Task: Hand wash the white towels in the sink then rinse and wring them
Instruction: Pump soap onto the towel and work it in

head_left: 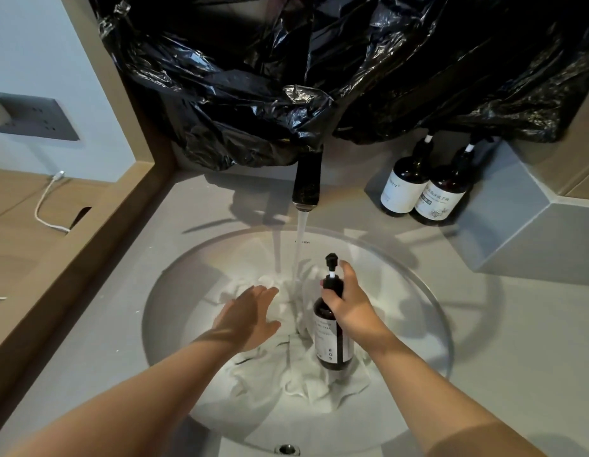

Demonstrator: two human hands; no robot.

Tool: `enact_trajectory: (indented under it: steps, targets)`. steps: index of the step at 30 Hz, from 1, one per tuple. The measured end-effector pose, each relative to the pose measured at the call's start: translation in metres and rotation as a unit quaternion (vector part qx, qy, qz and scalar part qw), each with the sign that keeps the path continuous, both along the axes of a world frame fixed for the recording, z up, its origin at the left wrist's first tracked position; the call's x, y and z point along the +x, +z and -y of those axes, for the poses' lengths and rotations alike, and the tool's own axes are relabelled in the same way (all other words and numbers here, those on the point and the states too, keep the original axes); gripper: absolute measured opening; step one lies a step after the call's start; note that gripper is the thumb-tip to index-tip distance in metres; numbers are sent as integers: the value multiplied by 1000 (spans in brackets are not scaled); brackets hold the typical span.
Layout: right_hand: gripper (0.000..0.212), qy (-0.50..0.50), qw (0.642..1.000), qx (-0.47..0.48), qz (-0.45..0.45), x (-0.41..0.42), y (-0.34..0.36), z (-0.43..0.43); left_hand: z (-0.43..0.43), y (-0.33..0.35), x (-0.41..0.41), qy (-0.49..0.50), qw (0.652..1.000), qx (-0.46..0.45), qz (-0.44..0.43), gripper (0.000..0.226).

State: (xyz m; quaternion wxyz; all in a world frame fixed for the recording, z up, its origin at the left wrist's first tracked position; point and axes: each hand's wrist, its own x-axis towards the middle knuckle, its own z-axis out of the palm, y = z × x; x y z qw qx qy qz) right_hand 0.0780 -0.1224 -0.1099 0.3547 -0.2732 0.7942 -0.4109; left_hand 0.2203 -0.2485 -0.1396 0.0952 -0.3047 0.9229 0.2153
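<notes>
White labels on the pump bottle, a dark counter bottle and its neighbour carry print too blurred to read. A tiny brand mark on the sink rim is illegible.

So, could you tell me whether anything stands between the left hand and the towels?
Nothing visible does. The left hand is open right over the towels; the bottle, gripped by the right hand, is off to its right.
</notes>
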Motion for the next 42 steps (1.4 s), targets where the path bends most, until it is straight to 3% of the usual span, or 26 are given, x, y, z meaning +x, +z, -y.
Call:
enact_trajectory:
  steps: [3, 6, 9, 16, 20, 23, 27, 32, 37, 42]
  targets:
    - [86, -9, 999, 31, -39, -5, 0, 7, 2, -4, 1, 2, 1000, 1, 23, 63]
    - [93, -17, 998, 6, -62, -6, 2, 13, 2, -3, -1, 10, 1000, -1, 14, 59]
    - [89, -12, 996, -36, -78, -4, 3, 11, 3, -2, -2, 14, 1000, 6, 1, 58]
    - [58, -11, 998, -31, -62, -9, -3, -2, 7, 3, 7, 68, 997, 35, -22, 55]
    - [73, -72, 993, -72, -58, -4, -20, 1, 4, 4, 7, 67, 997, 36, -18, 55]
    - [82, -120, 982, -71, -124, 3, -31, 1, 4, 1, 7, 74, 996, 45, -18, 55]
    - [78, -145, 960, 1, -238, 5, -40, 3, 6, -3, 12, 84, 995, 51, -13, 55]
    - [69, -187, 971, -7, -152, 0, -44, 3, 9, -6, 14, 76, 996, 54, -15, 51]
    - [68, -171, 972, -47, -154, 8, -31, -3, 11, -8, 14, 72, 996, 54, -19, 50]
    - [78, 15, 997, -74, -35, 11, 0, 0, 18, -11, 17, 90, 993, 72, -31, 62]
